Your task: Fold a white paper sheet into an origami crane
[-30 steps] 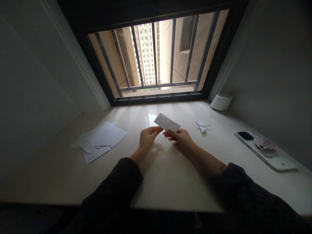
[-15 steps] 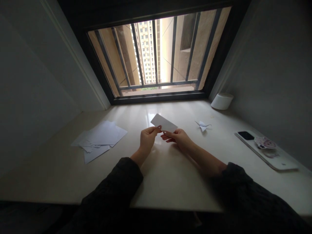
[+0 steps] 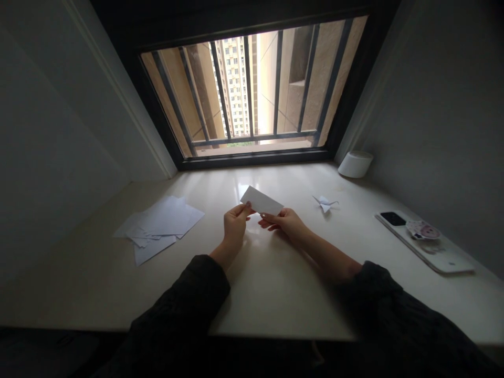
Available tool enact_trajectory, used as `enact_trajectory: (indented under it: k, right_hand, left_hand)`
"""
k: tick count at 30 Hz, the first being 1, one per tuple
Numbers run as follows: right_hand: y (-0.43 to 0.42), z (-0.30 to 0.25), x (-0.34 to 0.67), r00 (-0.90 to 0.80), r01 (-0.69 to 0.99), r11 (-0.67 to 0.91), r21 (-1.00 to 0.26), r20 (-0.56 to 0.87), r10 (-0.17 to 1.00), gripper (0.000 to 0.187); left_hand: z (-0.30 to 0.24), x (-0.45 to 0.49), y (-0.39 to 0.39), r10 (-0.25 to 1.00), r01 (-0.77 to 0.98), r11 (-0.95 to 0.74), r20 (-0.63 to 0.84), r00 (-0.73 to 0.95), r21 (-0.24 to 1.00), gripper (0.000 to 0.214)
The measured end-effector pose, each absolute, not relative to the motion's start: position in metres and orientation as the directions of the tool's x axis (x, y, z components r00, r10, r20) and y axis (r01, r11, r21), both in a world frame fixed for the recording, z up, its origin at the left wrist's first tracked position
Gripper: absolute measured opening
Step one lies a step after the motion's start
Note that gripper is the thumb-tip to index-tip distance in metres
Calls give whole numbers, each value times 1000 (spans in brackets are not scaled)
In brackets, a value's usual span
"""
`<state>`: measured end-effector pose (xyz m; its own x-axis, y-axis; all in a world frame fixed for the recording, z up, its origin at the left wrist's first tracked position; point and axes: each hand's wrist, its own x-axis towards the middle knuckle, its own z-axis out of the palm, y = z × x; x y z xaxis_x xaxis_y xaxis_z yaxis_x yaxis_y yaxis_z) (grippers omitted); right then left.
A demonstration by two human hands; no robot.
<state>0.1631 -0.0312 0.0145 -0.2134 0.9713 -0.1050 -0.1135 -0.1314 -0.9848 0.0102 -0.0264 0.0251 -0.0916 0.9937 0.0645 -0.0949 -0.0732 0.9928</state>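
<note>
Between my two hands is a small white rectangle of folded paper (image 3: 263,200), tilted with its left end farther away. My left hand (image 3: 235,221) pinches its near edge toward the left, thumb on top. On the right part of the same edge, my right hand (image 3: 286,222) grips it with the thumb above and the fingers curled below. Both hands are just above the pale sill. To the right of them stands a small folded paper crane (image 3: 325,203). Over on the left lies a loose pile of white paper sheets (image 3: 167,220).
A white phone (image 3: 429,247) with a round decorated grip lies face down at the right. Behind it, a white cylindrical object (image 3: 355,164) stands by the wall. A dark-framed window with bars (image 3: 252,156) closes off the far side of the sill (image 3: 271,294).
My left hand has shifted slightly left along the paper's edge, its thumb now nearer the left end. The whole view has moved a little; the right hand keeps its grip.
</note>
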Motion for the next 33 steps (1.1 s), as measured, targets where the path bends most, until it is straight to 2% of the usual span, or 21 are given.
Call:
enact_trajectory:
  k: [5,10,18,24,26,33]
  right_hand:
    - [-31,12,162,-215,-108,-127,-986,-101,971,34]
    - [-32,12,162,-219,-117,-131,-985,-103,970,34]
    - [-32,13,162,-210,-119,-145,-982,-117,971,31]
    - [-24,10,171,-109,-131,-173,-976,-159,981,27]
    - [-23,10,172,-97,-138,-171,-976,-158,983,27]
    - [-26,13,169,-123,-160,-113,-981,-94,988,30]
  left_hand:
    - [25,10,-27,992,-179,-30,7,-125,983,32]
    - [25,12,-27,986,-197,-69,37,-160,978,32]
    - [24,9,-26,977,-92,-154,138,-161,984,34]
    - [30,-23,-5,928,-82,-132,94,-360,988,41]
    - [29,-27,-2,946,-79,-107,78,-314,991,42]
    - [23,-6,-14,995,34,-79,77,66,996,42]
